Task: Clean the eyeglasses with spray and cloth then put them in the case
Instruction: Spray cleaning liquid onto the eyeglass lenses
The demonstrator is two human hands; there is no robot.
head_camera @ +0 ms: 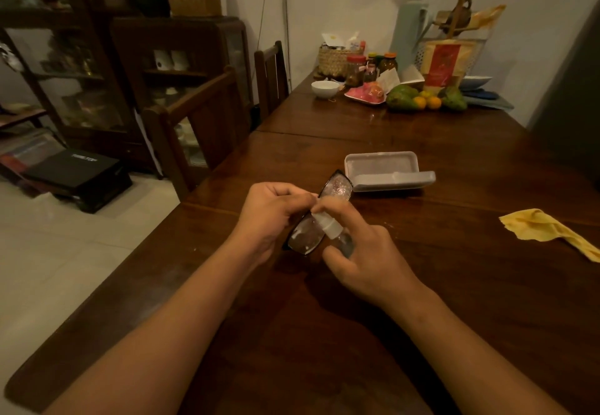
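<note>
Eyeglasses (319, 216): dark-framed, folded, being held above the counter (454, 284) just in front of you, between both hands; far lens (337, 187) is showing droplets or glare, near lens partly hidden behind the bottle.

Progress: you are working the spraying step, by the look of it. Wiping is not yet done, and casing is not yet done.

Spray bottle (334, 232): small, clear, white pump head, tilted toward the lenses and touching or nearly touching the frame; which one, you cannot tell.

Cloth (548, 229): yellow, crumpled, lying on the counter well apart to your right, untouched.

Case (386, 171): pale, hinged, lying open on the counter just beyond the glasses, nothing visible inside.

Left hand (269, 216): grip is closing on the frame, fingers curled over its near-left end, thumb side up, forearm reaching in from the lower left.

Right hand (363, 258): grip is wrapping the bottle body, index finger (328, 208) lying along the pump head as if pressing; whether it is pressing, you cannot tell. Wrist is bending inward, forearm coming in from the lower right.

Other items: bowl, fruit and jars are standing at the far end of the counter, clear of the work.
</note>
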